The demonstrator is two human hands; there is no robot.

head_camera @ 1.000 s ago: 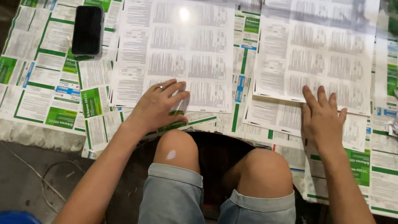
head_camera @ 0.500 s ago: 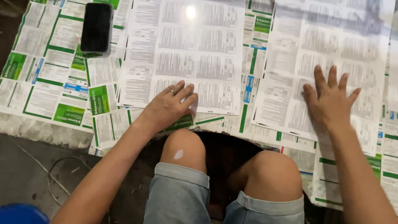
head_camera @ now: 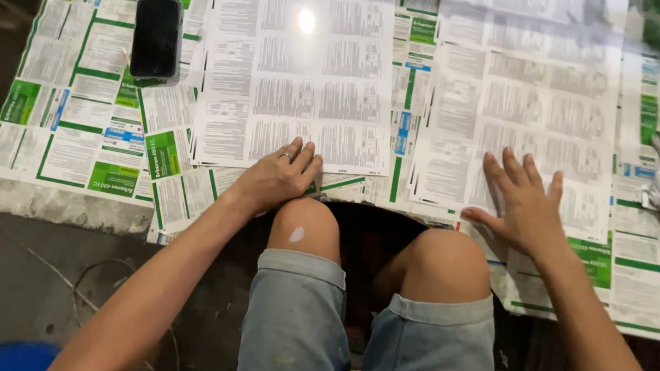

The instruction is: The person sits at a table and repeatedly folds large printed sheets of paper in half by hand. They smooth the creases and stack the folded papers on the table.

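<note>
So the right hand (head_camera: 524,208) slid back toward 6 o'clock on its printed sheet (head_camera: 524,109); left hand (head_camera: 280,178) stays flat, both open.

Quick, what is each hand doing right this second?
Left hand: open, resting flat on the near edge of the left printed sheet.
Right hand: open, fingers spread on the right printed sheet.
</note>
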